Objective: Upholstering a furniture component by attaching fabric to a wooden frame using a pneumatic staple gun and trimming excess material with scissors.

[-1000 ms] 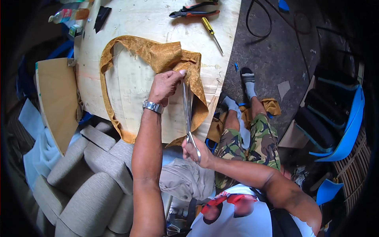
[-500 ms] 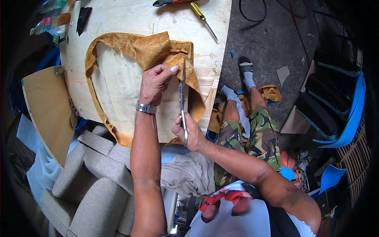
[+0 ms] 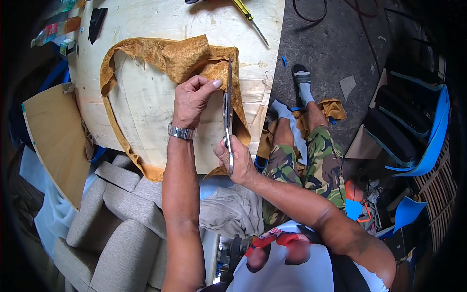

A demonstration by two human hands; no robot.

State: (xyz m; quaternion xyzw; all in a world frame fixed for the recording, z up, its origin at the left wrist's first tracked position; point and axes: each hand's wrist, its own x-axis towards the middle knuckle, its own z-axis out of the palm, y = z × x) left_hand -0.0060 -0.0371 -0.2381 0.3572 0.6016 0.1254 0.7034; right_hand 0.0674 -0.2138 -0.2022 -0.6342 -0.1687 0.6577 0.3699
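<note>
I had the right hand (image 3: 236,158) wrapped around the handles of the scissors (image 3: 227,117), thumb and fingers closed on them. The blades pointed away from me and reached across the brown fabric (image 3: 188,56), near its right side; how far apart they stood I could not tell. Just left of the blades, I had the left hand (image 3: 193,100) pinching the fabric between thumb and fingers, a metal watch (image 3: 181,131) around that wrist.

The fabric lay on the pale wooden tabletop (image 3: 151,92) in a loose loop, a narrow strip curving down its left side and a folded flap bunched beyond the left hand. Farther up the tabletop I saw a screwdriver (image 3: 250,21) with a yellow handle and, toward the left, a black piece (image 3: 98,25).

Below the table's near edge I had a crumpled grey cloth (image 3: 233,209) and, to its left, grey upholstered seating (image 3: 126,209), with a curved wooden panel (image 3: 56,146) beyond that. Over on the right were legs in camouflage trousers (image 3: 321,163) above a dark floor (image 3: 326,53).
</note>
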